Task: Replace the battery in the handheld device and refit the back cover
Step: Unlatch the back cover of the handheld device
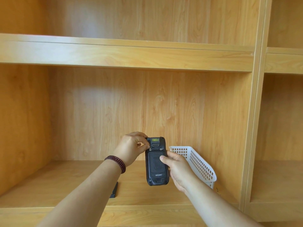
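Wooden shelf, perhaps laminate.

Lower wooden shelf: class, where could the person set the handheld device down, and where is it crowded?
Bare board lies on the lower wooden shelf left of the small black part, and between that part and the white perforated plastic basket. The right end is crowded: the basket leans against the back panel there.

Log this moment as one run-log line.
left hand: pinching left cover latch | right hand: gripping handheld device | back cover: on
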The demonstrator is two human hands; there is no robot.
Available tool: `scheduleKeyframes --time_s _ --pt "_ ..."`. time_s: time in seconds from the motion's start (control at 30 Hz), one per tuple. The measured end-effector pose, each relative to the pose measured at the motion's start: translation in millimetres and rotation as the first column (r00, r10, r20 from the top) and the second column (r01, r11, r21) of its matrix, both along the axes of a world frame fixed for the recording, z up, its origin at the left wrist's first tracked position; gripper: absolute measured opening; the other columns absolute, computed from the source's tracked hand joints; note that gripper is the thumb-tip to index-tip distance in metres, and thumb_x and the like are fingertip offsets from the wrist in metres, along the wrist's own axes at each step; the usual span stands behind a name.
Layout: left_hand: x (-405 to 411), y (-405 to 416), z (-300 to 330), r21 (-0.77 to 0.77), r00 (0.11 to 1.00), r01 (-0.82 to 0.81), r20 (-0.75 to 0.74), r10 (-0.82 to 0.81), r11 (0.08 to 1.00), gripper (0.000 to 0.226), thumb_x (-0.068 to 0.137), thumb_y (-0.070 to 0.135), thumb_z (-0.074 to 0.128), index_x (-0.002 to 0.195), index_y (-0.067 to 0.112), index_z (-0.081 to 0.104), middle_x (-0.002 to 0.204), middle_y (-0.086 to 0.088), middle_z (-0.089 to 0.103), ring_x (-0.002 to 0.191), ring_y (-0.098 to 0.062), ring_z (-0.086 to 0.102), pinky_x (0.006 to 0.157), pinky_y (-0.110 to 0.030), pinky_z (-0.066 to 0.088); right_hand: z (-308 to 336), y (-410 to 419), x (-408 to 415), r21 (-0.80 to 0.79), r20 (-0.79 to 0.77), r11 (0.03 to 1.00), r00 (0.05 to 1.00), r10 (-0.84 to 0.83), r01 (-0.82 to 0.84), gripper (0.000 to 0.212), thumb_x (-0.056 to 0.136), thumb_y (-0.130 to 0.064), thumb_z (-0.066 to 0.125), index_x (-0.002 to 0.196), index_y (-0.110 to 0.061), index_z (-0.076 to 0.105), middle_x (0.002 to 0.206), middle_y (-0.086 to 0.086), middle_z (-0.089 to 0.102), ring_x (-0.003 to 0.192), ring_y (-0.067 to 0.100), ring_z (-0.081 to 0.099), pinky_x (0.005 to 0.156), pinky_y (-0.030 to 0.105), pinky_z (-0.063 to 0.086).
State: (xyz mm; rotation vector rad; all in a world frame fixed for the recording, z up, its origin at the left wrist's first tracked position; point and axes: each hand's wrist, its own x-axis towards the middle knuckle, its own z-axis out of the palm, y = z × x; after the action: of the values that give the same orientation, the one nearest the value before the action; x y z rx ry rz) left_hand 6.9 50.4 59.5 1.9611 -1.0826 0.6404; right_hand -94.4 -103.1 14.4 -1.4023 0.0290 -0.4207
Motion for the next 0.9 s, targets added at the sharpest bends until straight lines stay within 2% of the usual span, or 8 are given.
scheduleKeyframes --time_s 0.13,0.23,0.37,0.43,0.57,0.67,0.73,0.9 --pt "1 -2 -3 -0.037 0.999 -0.014 -0.048 0.012 0.999 0.004 0.082 0.011 0.075 0.081 0.014 0.077 0.102 0.01 0.065 0.095 -0.005 0.061 0.082 -0.01 0.05 1 2 1 0.0 0.0 1.0 1.0 -0.006 0.006 0.022 0.096 -0.002 0.054 0.108 -0.009 0.071 0.104 0.01 0.077 0.097 0.02 0.072 0.094 0.04 0.055" --pt "3 0 1 -0.179 0.952 -0.009 -0.303 -0.047 0.984 0.009 0.085 0.015 0.072 0.093 0.02 0.073 0.105 0.008 0.07 0.097 -0.006 0.065 0.085 -0.017 0.051 3 2 2 0.011 0.007 1.0 1.0 -0.011 0.011 0.023 0.097 -0.003 0.053 0.111 -0.009 0.071 0.106 0.009 0.076 0.097 0.019 0.072 0.092 0.038 0.056" --pt "-2 -1 1 -0.383 0.652 0.112 -0.668 -0.359 0.917 0.032 0.091 0.017 0.065 0.122 0.022 0.059 0.113 -0.009 0.07 0.095 -0.023 0.071 0.077 -0.035 0.06 4 3 1 0.011 0.021 1.0 1.0 0.021 -0.021 0.023 0.097 -0.005 0.053 0.111 -0.012 0.07 0.106 0.006 0.077 0.099 0.019 0.072 0.092 0.041 0.055" --pt "-4 -2 0 -0.425 0.568 0.129 -0.709 -0.418 0.896 0.031 0.093 0.015 0.062 0.124 0.019 0.059 0.11 -0.017 0.072 0.09 -0.028 0.07 0.071 -0.038 0.06 2 5 1 0.002 0.009 0.998 0.998 0.057 -0.057 0.023 0.097 -0.006 0.053 0.113 -0.013 0.07 0.107 0.006 0.076 0.099 0.019 0.072 0.091 0.042 0.056" --pt "-2 0 -1 -0.484 0.565 0.129 -0.681 -0.465 0.865 0.029 0.093 0.01 0.062 0.122 0.014 0.061 0.101 -0.018 0.074 0.081 -0.027 0.068 0.065 -0.038 0.059 8 -1 0 -0.176 0.01 0.984 1.0 -0.013 0.014 0.029 0.094 -0.013 0.063 0.121 -0.023 0.06 0.114 -0.005 0.071 0.1 0.012 0.069 0.092 0.042 0.056" --pt "0 3 -3 -0.489 0.563 0.135 -0.677 -0.473 0.862 0.028 0.093 0.01 0.062 0.121 0.015 0.062 0.096 -0.015 0.075 0.077 -0.023 0.069 0.063 -0.036 0.059 24 -11 0 -0.447 0.171 0.852 0.961 -0.218 0.273 0.035 0.087 -0.017 0.072 0.108 -0.039 0.054 0.121 -0.014 0.06 0.106 0.003 0.06 0.095 0.031 0.051" --pt "2 3 -5 -0.472 0.571 0.144 -0.678 -0.462 0.87 0.028 0.093 0.011 0.062 0.12 0.016 0.062 0.098 -0.016 0.075 0.077 -0.023 0.07 0.065 -0.037 0.059 31 -17 2 -0.588 0.281 0.731 0.935 -0.215 0.345 0.025 0.086 -0.012 0.072 0.095 -0.034 0.063 0.125 -0.011 0.059 0.113 0.008 0.059 0.092 0.02 0.048" --pt "1 0 -10 -0.48 0.564 0.148 -0.678 -0.473 0.865 0.028 0.092 0.01 0.062 0.12 0.015 0.062 0.096 -0.015 0.075 0.077 -0.023 0.07 0.062 -0.035 0.058 31 -19 9 -0.846 0.343 0.386 0.929 -0.137 0.369 0.008 0.089 -0.012 0.063 0.088 -0.015 0.07 0.144 -0.007 0.05 0.099 0.019 0.064 0.094 0.034 0.052"
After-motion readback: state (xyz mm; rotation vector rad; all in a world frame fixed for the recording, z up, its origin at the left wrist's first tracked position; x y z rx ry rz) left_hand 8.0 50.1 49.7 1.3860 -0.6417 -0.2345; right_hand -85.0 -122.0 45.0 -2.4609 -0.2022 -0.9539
